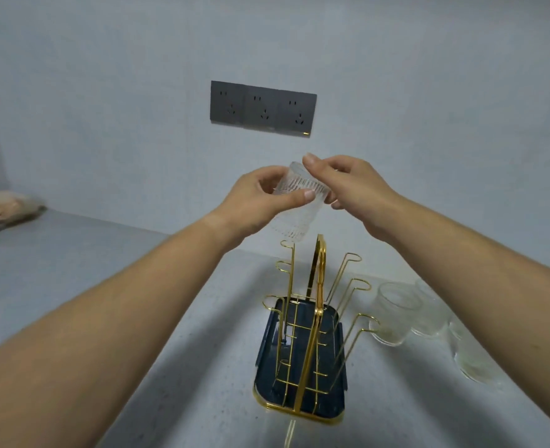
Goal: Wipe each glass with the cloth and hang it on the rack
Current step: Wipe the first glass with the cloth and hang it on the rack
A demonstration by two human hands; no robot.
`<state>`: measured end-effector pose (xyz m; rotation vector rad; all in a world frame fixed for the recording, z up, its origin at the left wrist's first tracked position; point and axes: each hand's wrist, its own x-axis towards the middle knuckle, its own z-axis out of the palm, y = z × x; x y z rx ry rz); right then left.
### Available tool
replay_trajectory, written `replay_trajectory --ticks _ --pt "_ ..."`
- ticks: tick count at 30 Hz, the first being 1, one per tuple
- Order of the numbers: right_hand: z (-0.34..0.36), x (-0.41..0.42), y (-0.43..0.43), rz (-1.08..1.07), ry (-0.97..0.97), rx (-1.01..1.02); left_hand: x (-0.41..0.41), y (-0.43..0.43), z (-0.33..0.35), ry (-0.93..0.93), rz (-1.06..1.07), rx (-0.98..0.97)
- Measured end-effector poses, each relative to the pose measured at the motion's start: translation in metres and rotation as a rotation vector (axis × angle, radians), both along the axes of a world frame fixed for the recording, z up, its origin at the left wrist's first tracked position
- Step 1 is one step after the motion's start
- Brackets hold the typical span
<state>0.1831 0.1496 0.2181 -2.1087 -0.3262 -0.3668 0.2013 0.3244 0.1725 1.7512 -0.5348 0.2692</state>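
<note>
A clear ribbed glass (294,218) is held tilted in the air above the rack. My left hand (254,202) grips its upper part, thumb across the front. My right hand (348,189) pinches the same end from the right. The gold wire rack (312,315) with looped prongs stands in a dark tray (267,344) on the grey counter; none of its prongs carries a glass. Several more clear glasses (396,315) stand on the counter right of the rack. No cloth shows in either hand.
A grey triple wall socket (262,106) sits on the wall behind my hands. At the far left edge lies a blurred beige bundle (5,206) on something dark. The counter (138,273) stretches left of the rack.
</note>
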Motion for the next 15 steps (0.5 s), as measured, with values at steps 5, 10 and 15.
replay_trajectory --ticks 5,10,15 --pt "-0.007 0.026 -0.004 0.046 0.049 -0.111 0.030 0.005 -0.023 0.055 -0.032 -0.130" --pt "-0.021 0.043 -0.006 0.015 0.068 -0.189 0.055 0.000 -0.053 0.107 -0.076 -0.189" --pt "-0.034 0.058 -0.008 -0.015 0.100 -0.269 0.069 -0.002 -0.077 0.154 -0.093 -0.216"
